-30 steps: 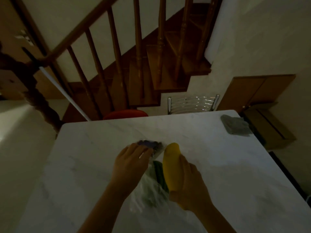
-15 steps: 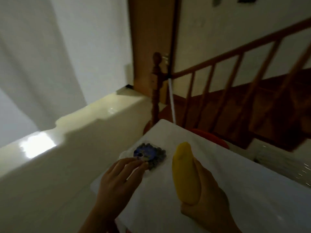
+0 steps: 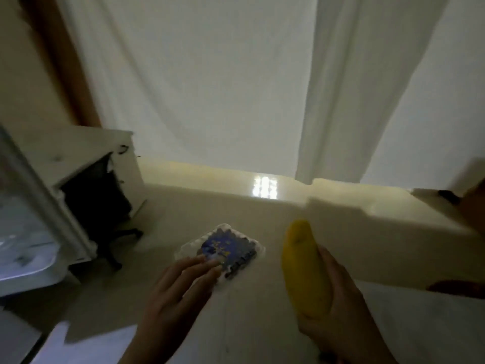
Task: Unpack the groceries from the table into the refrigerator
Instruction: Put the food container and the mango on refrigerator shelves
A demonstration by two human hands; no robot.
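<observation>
mid-carry toward the white open-doored refrigerator [image 3: 39, 219], left grip [image 3: 178, 292] pinched a clear plastic blueberry punnet [image 3: 225, 250], right grip [image 3: 341, 311] wrapped a long yellow fruit [image 3: 304, 266]; needed shelving next.

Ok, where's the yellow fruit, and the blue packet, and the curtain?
yellow fruit [image 3: 304, 269], head view, middle of its skin above the right hand.
blue packet [image 3: 225, 249], head view, its blue label.
curtain [image 3: 210, 88], head view, a flat fold.

Dim room, greenish cast. Daylight seeps through white curtain [image 3: 223, 88]; one glare patch on glossy floor [image 3: 265, 187]. Motion blur throughout, edges smeared, wide-angle bending at corners.
</observation>
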